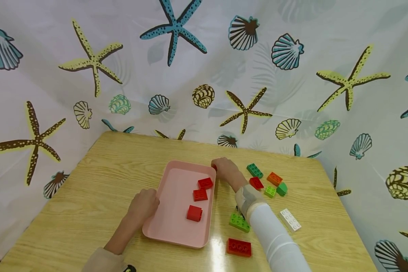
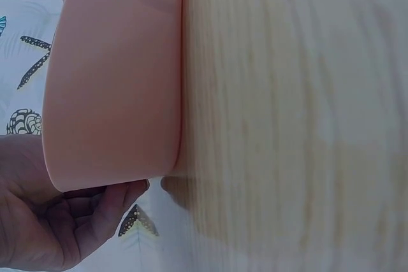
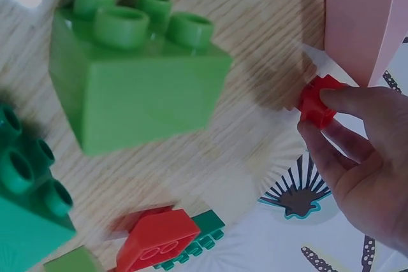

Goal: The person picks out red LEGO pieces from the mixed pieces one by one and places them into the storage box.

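A shallow pink tray [image 1: 168, 230] lies on the wooden table with three red bricks inside, one of them the red block [image 1: 194, 213] nearest me. My left hand [image 1: 145, 206] grips the tray's left side. In the left wrist view its fingers [image 2: 105, 211] curl against the outer wall; the thumb is hidden. Beyond the tray's far right corner, my right hand [image 1: 227, 172] pinches a small red brick [image 3: 317, 101] between thumb and fingers, just outside the tray wall. From the head view that brick is mostly covered by the hand.
Loose bricks lie right of the tray: a dark green brick [image 1: 255, 170], an orange brick [image 1: 274, 178], a light green brick [image 1: 239, 222], a white brick [image 1: 290, 220], a long red brick [image 1: 238, 247] and others. A patterned cloth [image 1: 190, 113] hangs behind the table.
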